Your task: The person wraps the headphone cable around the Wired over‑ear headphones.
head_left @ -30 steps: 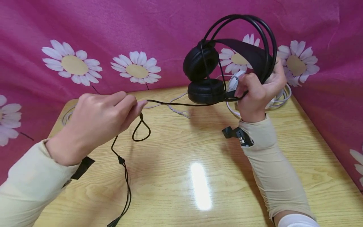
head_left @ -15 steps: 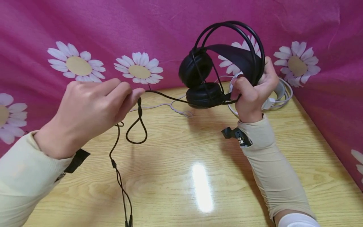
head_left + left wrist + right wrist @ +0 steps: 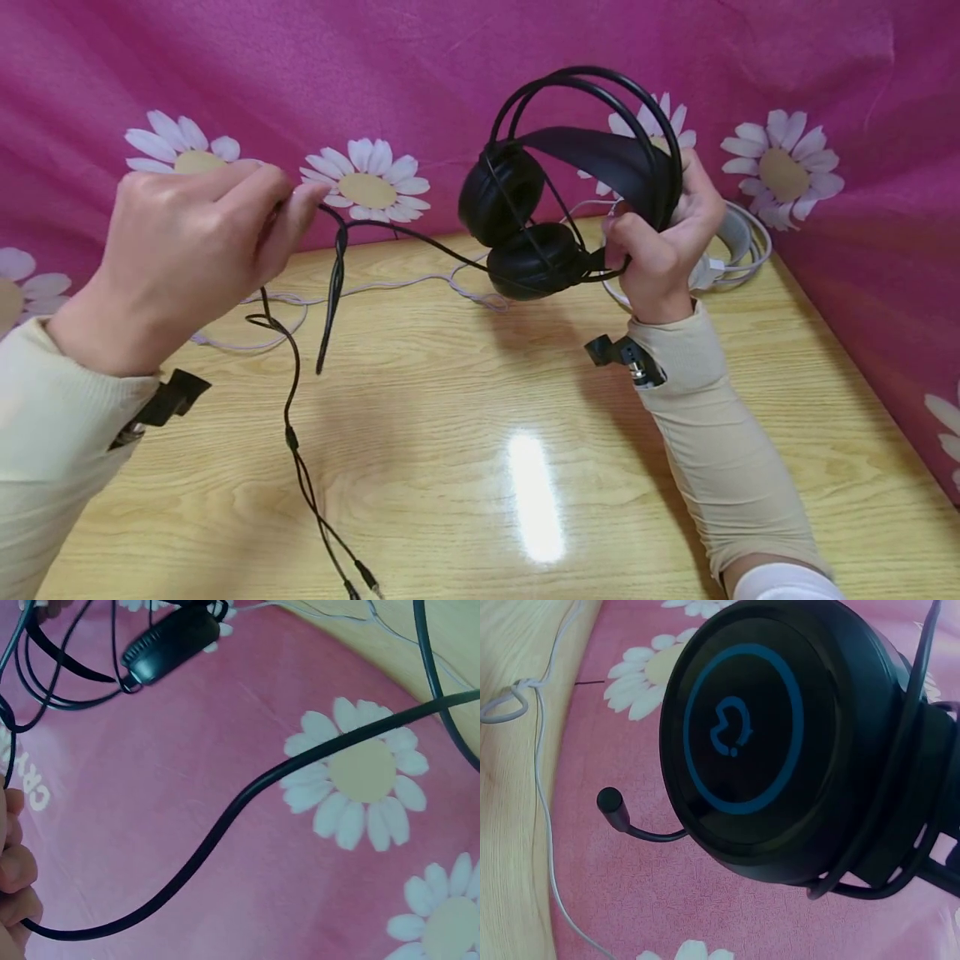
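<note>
A black over-ear headset (image 3: 528, 265) is held up above the table, its thin double headband arching over two padded ear cups. My right hand (image 3: 667, 250) grips it by the band and the side near the lower cup. From the headset a black cable (image 3: 420, 236) runs to my left hand (image 3: 202, 254), whose curled fingers pinch it. A twisted loop hangs from that cable, and a split end with plugs (image 3: 365, 575) dangles near the front. The right wrist view shows a cup's outer face with a blue ring and a small boom microphone (image 3: 611, 808).
A thin pale cord (image 3: 405, 284) lies along the back of the wooden table (image 3: 450, 467). Behind the right hand sits a coil of white cable (image 3: 757, 250) with a grey item. Pink daisy-print cloth (image 3: 435, 100) rises at the back and sides.
My left hand has moved left and upward, drawing the cable along. The headset in my right hand has shifted slightly left and down. The hanging loop has turned and narrowed.
</note>
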Tool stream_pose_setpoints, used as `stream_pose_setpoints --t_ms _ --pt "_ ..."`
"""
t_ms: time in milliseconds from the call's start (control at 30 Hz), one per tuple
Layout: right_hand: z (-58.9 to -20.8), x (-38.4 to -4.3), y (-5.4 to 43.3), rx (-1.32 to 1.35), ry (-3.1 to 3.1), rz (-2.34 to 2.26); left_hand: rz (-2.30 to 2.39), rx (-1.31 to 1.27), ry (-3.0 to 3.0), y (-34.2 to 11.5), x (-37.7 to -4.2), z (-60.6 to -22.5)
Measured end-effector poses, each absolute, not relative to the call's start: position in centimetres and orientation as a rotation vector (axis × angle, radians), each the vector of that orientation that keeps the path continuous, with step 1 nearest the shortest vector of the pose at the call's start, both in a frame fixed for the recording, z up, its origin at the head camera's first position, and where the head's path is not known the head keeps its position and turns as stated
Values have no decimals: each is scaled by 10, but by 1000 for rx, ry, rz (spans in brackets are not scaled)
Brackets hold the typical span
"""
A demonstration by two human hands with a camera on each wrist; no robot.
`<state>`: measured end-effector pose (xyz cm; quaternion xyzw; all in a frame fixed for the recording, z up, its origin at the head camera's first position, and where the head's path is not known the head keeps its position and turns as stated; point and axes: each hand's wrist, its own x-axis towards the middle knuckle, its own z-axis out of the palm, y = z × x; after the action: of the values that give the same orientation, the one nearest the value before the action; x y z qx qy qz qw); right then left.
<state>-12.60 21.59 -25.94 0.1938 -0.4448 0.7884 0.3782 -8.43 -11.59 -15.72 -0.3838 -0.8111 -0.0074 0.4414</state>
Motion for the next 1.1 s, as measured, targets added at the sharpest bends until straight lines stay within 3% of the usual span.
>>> stream_pose_setpoints --t_ms 1100 --pt "-262 -119 219 779 -1275 2139 -142 -466 -2073 -149 -121 -155"
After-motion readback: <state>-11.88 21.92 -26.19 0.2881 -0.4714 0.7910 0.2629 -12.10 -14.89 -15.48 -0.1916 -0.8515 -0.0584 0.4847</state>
